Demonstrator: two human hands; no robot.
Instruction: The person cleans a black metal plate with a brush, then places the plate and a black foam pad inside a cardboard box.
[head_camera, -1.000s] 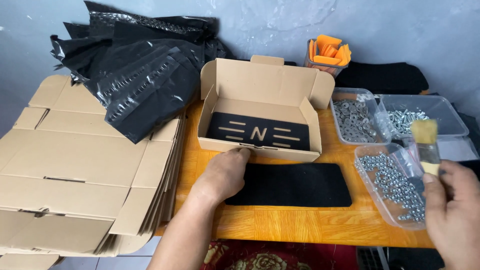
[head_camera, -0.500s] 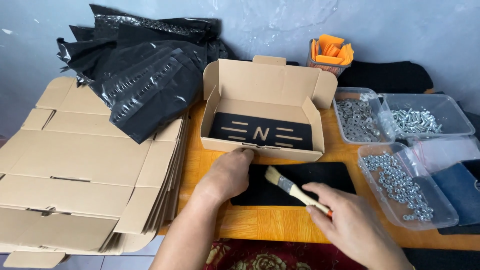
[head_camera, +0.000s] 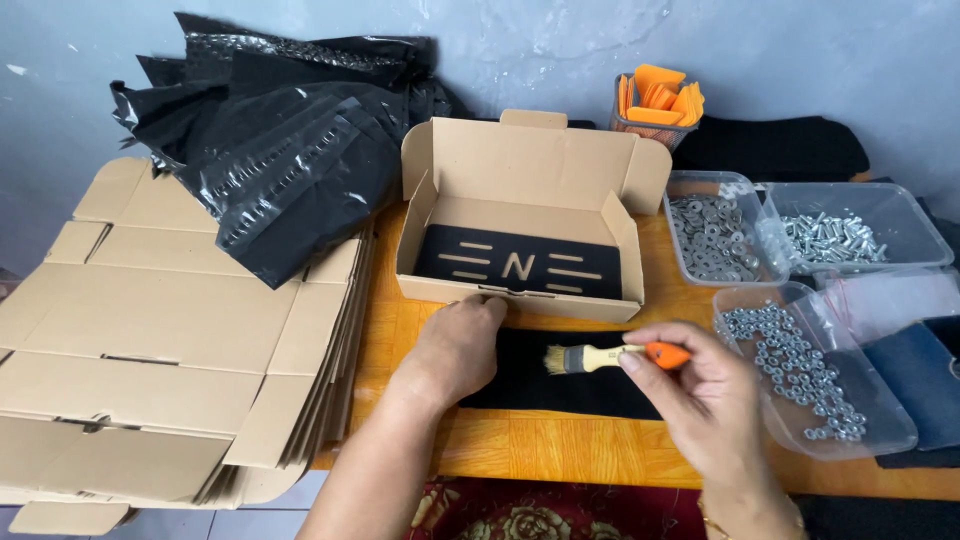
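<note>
At lower centre, the left hand (head_camera: 455, 350) lay palm-down, fingers flat and open, on the black mat (head_camera: 570, 385), fingertips touching the open box (head_camera: 520, 225). The right hand (head_camera: 705, 395) pinched a brush (head_camera: 600, 357) by its orange-tipped handle (bristles pointing left, over the mat). A tub of nuts (head_camera: 800, 365) sat at right.

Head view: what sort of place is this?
Probably a small packing bench in a home workshop: a stack of flat cardboard boxes, a pile of black plastic bags and clear tubs of screws and nuts on a wooden table.
</note>
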